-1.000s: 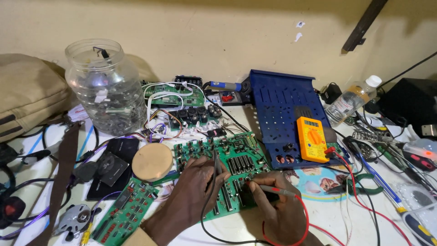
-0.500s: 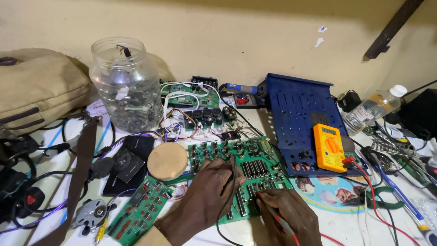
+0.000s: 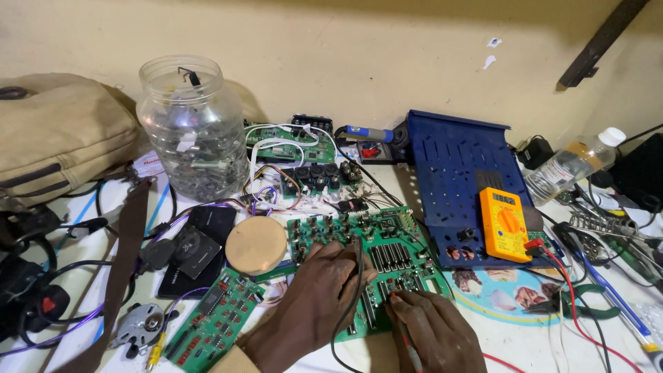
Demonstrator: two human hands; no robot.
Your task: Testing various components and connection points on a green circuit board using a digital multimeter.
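Left hand [image 3: 314, 304] rests on the large green circuit board [image 3: 376, 266], fingers curled around the black probe [image 3: 360, 259], whose tip stands on the board near its middle. My right hand [image 3: 435, 331] pinches the red probe [image 3: 404, 331], its tip touching the board's lower edge area, just beside the black chip rows. The board lies flat on the tabletop [image 3: 552, 331], in front of me. Both probes are placed; I judge a reading is in progress, with further points on the board left to check. The yellow multimeter [image 3: 504, 224] lies on the blue metal chassis [image 3: 459, 179] to the right. A smaller green board [image 3: 217, 321] and round wooden disc [image 3: 255, 245] sit left; a clear plastic jar [image 3: 193, 128] stands behind.
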